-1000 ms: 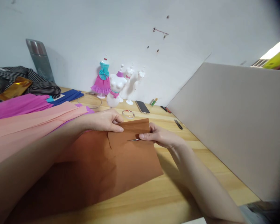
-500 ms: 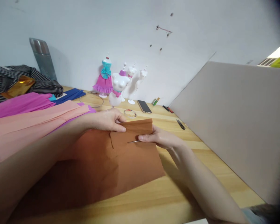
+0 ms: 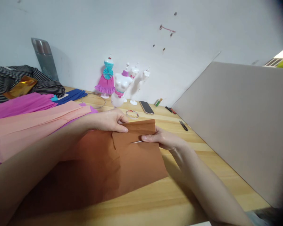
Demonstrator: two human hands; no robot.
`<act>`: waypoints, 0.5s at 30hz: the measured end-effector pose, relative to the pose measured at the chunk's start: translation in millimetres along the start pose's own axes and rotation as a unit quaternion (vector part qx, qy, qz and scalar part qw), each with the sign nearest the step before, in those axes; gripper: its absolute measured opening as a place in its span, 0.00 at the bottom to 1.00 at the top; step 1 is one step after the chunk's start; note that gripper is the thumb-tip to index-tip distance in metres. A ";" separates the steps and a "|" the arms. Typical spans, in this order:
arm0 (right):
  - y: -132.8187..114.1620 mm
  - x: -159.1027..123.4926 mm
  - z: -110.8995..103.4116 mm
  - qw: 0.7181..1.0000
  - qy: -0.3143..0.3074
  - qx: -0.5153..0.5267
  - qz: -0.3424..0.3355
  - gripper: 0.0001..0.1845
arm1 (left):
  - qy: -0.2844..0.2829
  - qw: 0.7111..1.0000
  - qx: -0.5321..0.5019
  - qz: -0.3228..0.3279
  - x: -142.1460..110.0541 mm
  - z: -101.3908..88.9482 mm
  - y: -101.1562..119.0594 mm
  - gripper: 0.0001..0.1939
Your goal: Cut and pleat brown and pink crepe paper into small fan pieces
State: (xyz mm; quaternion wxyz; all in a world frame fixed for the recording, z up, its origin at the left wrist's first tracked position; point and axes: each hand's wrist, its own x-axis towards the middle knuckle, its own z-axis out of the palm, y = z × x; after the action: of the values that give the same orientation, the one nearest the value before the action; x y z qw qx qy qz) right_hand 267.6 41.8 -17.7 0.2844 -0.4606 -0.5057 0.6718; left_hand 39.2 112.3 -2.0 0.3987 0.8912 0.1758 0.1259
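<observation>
My left hand pinches the top edge of a thin brown sheet, which could be crepe paper or cloth. My right hand grips the sheet's right side, thumb in front and the other fingers hidden behind. A folded strip runs along the top between both hands. From under my right thumb a thin, pale, pointed sliver shows against the brown; whether it is a metal tip or a slit I cannot tell. A short dark crease or cut lies below my left thumb.
Pink and peach sheets cover the table's left side. Behind stand small dress forms, one wearing a pink and turquoise dress. A phone, a bracelet and a dark thread snipper lie beyond my hands. A grey panel rises at right.
The whole view has shifted slightly. Both hands keep the same grip on the brown sheet, and nothing else has visibly moved.
</observation>
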 end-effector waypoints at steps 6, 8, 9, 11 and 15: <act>-0.2 0.2 -1.9 1.000 0.000 -0.006 0.007 0.27 | 0.003 1.000 0.004 0.013 0.3 0.2 0.5 0.07; 0.0 0.2 -1.8 1.000 -0.005 0.000 -0.001 0.26 | 0.006 1.000 0.003 0.011 0.3 0.4 1.0 0.07; 0.2 0.3 -1.7 1.000 -0.008 0.001 -0.004 0.26 | 0.007 1.000 0.003 0.008 0.3 0.5 1.6 0.08; 0.5 0.4 -1.9 1.000 -0.011 -0.003 -0.007 0.26 | 0.007 1.000 0.003 0.001 0.0 0.5 3.1 0.08; 0.7 0.9 -2.8 1.000 -0.015 -0.021 -0.014 0.27 | 0.008 1.000 0.003 -0.014 -0.6 0.1 6.1 0.10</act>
State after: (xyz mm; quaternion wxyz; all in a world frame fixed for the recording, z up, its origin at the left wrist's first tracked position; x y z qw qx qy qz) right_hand 269.8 43.5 -18.8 0.2765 -0.4488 -0.5305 0.6638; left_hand 40.0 108.2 2.5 0.3958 0.8890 0.1918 0.1272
